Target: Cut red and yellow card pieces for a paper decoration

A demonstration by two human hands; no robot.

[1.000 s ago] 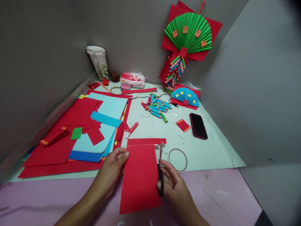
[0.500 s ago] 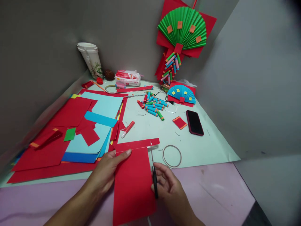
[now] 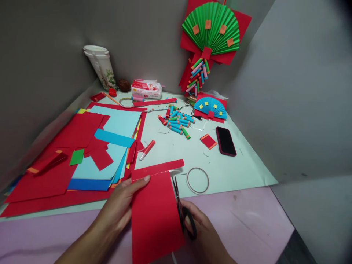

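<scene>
Pale green table (image 3: 242, 172): left hand (image 3: 121, 205) fingers pinching red sheet (image 3: 154, 216); right hand (image 3: 202, 229) fingers gripping scissors (image 3: 183, 211).

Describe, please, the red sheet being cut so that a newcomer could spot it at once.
Start at the pink mat along the near edge of the table. The red sheet lies between the left hand and the right hand, which holds black scissors. Unlike the stacked paper to the left, it is the only sheet held in hands.

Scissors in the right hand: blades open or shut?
Open. The scissors show two blades spread in a narrow V at the red sheet's right edge, held by the right hand.
</scene>
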